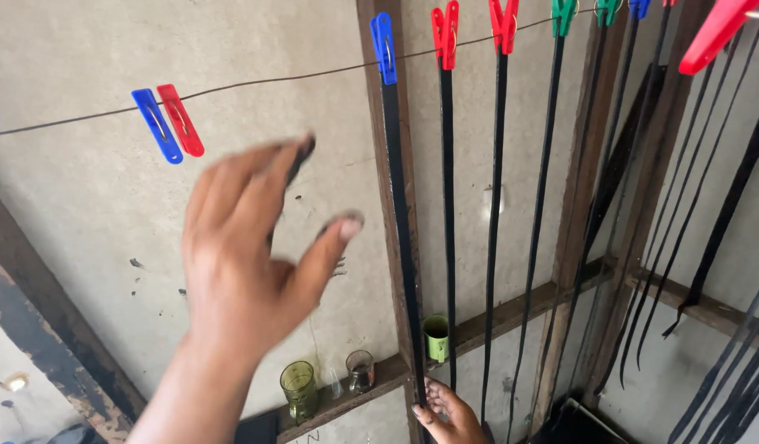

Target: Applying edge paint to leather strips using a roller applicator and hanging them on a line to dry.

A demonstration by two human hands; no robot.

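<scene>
My left hand (248,263) is raised in front of the wall, blurred, with its fingers apart and dark-stained tips, and it holds nothing. It is just below a thin wire (272,80), near a loose blue peg (157,125) and a red peg (180,119) clipped side by side. A long black strip (400,214) hangs from another blue peg (383,48) against a wooden post. Low down, my right hand (447,411) is curled around the bottom end of that strip.
Several more black strips hang from red, green and blue pegs (445,33) along the wire to the right. A wooden ledge (519,308) carries a green glass (299,388), a small clear glass (359,370) and a green mug (436,337).
</scene>
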